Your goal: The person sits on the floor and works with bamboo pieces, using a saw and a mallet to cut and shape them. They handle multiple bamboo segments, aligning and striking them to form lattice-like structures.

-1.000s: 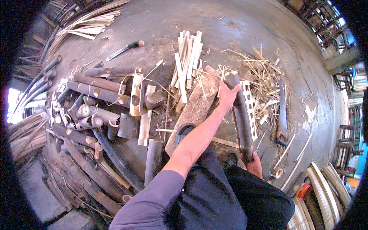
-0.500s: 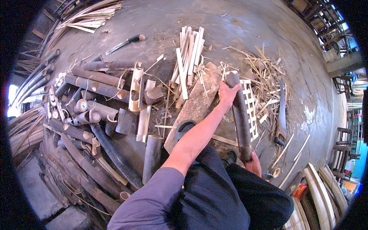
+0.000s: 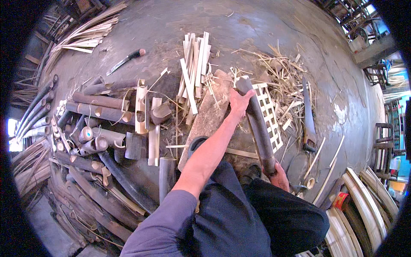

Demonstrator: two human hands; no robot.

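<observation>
A thick dark bamboo tube (image 3: 259, 121) slants across in front of me, between both hands. Around its far end my left hand (image 3: 239, 102) is closed, thumb on top. My right hand (image 3: 280, 176) grips the near end, beside my right knee; some of its fingers are hidden behind the tube. Just right of the tube lies a pale woven bamboo lattice (image 3: 268, 112), partly covered by it. Left of my left hand a worn wooden plank (image 3: 205, 115) lies on the floor, its near end by my left foot.
Pale split strips (image 3: 195, 64) lie beyond the plank. A handsaw (image 3: 308, 113) rests right of a heap of shavings (image 3: 282, 77). A knife (image 3: 125, 61) lies far left. Cut bamboo tubes (image 3: 102, 113) pile up at left; long curved slats (image 3: 364, 205) stand at lower right.
The view has shifted slightly to the right, so floor things appear farther left. Both hands keep their hold on the bamboo tube, which now leans a little more.
</observation>
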